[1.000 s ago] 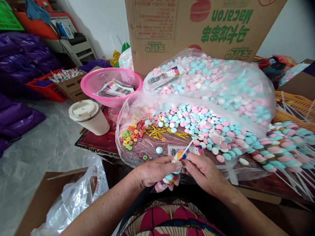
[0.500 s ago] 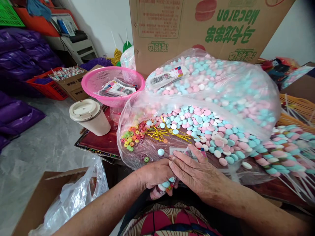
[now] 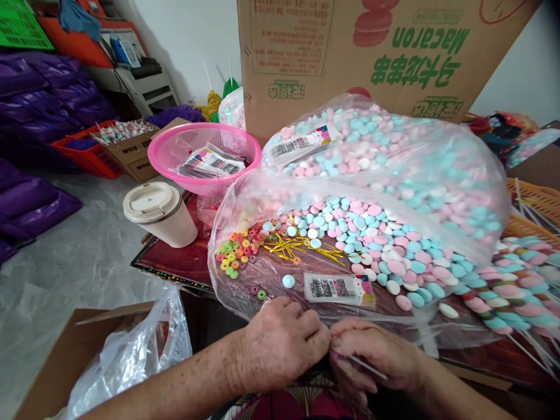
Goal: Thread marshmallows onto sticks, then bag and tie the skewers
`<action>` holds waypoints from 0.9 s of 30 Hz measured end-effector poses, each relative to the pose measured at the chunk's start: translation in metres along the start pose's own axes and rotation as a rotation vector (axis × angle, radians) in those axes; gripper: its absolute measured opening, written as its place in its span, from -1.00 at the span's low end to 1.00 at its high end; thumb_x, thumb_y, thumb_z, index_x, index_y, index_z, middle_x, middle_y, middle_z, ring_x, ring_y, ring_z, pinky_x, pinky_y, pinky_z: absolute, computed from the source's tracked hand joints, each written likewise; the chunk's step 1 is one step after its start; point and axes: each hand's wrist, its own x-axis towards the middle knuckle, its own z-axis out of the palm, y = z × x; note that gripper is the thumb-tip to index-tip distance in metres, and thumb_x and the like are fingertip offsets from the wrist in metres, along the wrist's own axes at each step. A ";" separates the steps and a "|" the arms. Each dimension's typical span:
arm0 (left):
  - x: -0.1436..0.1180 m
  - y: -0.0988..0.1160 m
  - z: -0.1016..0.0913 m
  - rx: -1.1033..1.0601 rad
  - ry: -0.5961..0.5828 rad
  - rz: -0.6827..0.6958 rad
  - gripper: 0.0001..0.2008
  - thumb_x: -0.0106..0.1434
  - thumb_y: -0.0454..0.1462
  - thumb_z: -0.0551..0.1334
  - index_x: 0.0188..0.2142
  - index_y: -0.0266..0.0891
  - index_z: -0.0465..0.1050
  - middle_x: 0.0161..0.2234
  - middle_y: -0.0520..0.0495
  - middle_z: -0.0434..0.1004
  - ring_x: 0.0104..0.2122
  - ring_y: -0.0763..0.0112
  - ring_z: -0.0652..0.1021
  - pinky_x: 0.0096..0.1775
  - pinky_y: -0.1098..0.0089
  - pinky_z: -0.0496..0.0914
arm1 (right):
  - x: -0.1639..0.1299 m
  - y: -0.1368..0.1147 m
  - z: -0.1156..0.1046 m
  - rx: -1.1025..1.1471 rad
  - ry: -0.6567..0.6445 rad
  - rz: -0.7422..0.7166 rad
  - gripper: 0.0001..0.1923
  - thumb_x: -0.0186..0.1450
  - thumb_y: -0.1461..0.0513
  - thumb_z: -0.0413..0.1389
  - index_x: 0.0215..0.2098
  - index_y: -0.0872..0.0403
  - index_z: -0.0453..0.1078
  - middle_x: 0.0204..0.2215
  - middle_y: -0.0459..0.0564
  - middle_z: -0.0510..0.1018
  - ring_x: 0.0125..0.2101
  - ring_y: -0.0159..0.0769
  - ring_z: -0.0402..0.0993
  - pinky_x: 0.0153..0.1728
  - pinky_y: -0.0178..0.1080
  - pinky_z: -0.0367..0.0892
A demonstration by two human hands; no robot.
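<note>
The left hand (image 3: 280,344) and right hand (image 3: 376,356) meet at the near tabletop edge, fingers curled together; the right pinches a thin white stick (image 3: 365,364). Just beyond lies a label packet (image 3: 339,287) on the open plastic bag (image 3: 262,186) of pink, blue and white candies (image 3: 385,245), with ring candies (image 3: 236,254) and gold ties (image 3: 301,248).

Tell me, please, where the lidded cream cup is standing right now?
In the head view, the lidded cream cup stands left of the candy bag, just below the pink basket.
</note>
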 end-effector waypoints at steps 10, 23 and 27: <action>0.009 -0.011 0.024 -1.524 0.299 -1.238 -0.73 0.13 -0.06 0.13 -0.44 -0.24 0.29 -0.65 0.07 0.34 -0.88 0.62 0.11 -0.83 0.53 -0.02 | 0.051 -0.031 -0.094 -1.333 0.966 -0.056 -0.76 0.20 0.39 -0.03 -0.55 0.13 0.41 -0.41 0.08 0.46 -0.33 -0.26 0.33 -0.39 -0.27 0.17; 0.047 -0.011 0.032 -1.693 0.401 -1.127 -0.69 -0.02 -0.07 0.28 -0.45 -0.27 0.34 -0.69 0.06 0.34 -0.81 0.57 0.27 -0.83 0.61 0.02 | -0.012 -0.022 -0.023 -0.389 0.710 -0.221 -0.82 0.28 0.18 -0.10 -0.37 0.06 0.28 -0.62 -0.22 0.34 -0.73 -0.51 0.22 -0.70 -0.42 0.10; 0.050 -0.006 0.036 -1.657 0.392 -1.157 -0.70 0.01 -0.08 0.23 -0.35 -0.24 0.34 -0.72 0.12 0.30 -0.85 0.59 0.19 -0.85 0.58 0.02 | 0.000 -0.015 -0.004 -0.420 0.748 -0.309 -0.75 0.31 0.20 -0.12 -0.50 0.06 0.23 -0.69 -0.22 0.29 -0.71 -0.51 0.19 -0.65 -0.41 0.12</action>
